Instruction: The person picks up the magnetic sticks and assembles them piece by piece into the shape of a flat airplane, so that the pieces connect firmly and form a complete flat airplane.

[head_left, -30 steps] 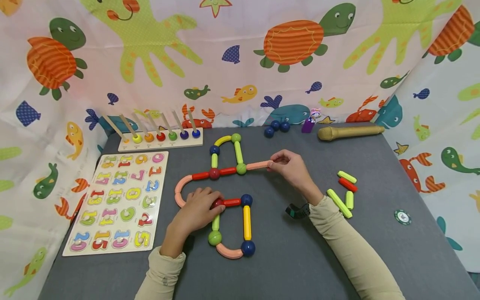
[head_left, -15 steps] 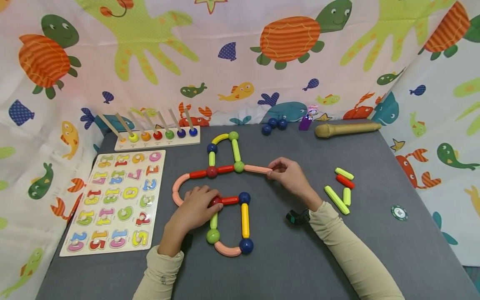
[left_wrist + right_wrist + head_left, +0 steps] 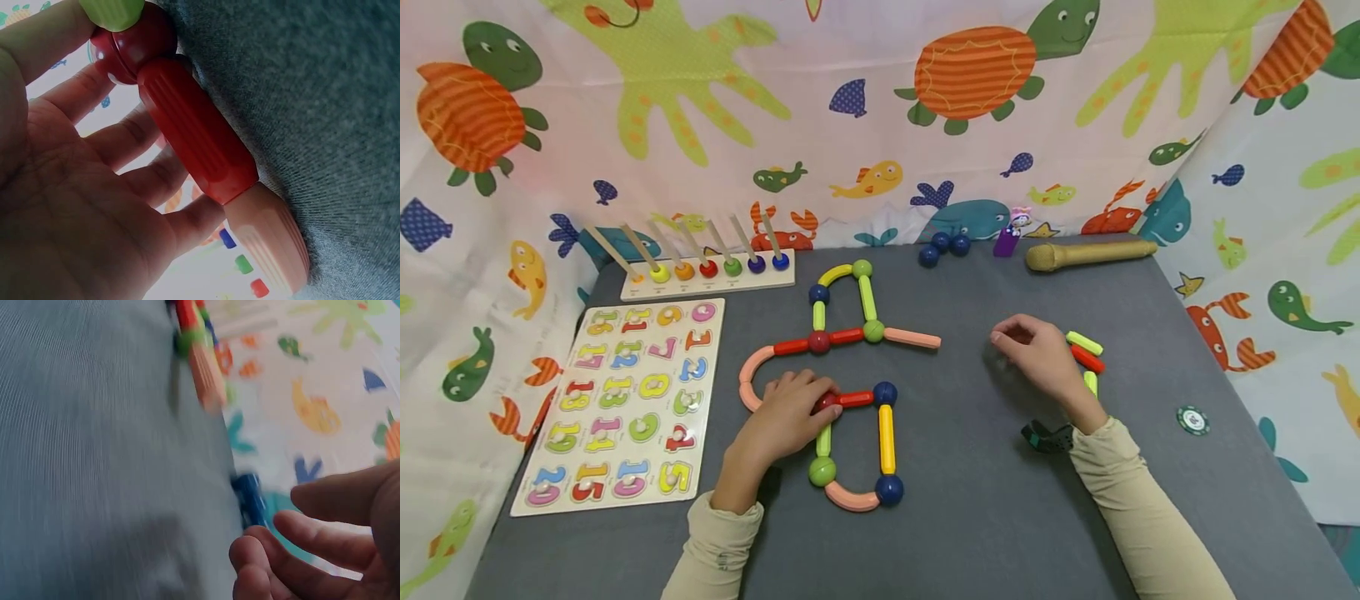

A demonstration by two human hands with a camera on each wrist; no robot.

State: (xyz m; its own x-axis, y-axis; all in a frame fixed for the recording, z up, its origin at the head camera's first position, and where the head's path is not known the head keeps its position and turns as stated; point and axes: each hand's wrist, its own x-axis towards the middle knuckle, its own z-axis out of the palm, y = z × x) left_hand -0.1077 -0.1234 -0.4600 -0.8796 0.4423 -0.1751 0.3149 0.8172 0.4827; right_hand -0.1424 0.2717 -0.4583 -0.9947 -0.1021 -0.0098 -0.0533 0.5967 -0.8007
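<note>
My left hand (image 3: pixel 786 417) holds a dark red ball (image 3: pixel 147 40) of a magnetic stick-and-ball figure lying on the table, thumb on one side and forefinger on the other. A red stick (image 3: pixel 194 128) and a salmon curved stick (image 3: pixel 269 237) run on from that ball past the other fingers. In the head view, a straight salmon stick (image 3: pixel 912 338) juts rightward from a green ball (image 3: pixel 873 332) in the upper part. To its right, apart from it, my right hand (image 3: pixel 1041 354) hovers with loosely bent fingers and nothing in them.
Loose green sticks and a red stick (image 3: pixel 1087 358) lie beside the right hand, partly covered. A number puzzle board (image 3: pixel 711 400) and a pegged bead rack (image 3: pixel 715 287) are at left. Blue balls (image 3: pixel 940 242), a purple figurine (image 3: pixel 1006 242) and a gold microphone (image 3: pixel 1090 254) stand behind; a poker chip (image 3: pixel 1192 420) lies right.
My right hand has let go of the straight salmon stick and moved right toward the loose sticks. That stick now tilts slightly downward to the right. The left hand keeps its place.
</note>
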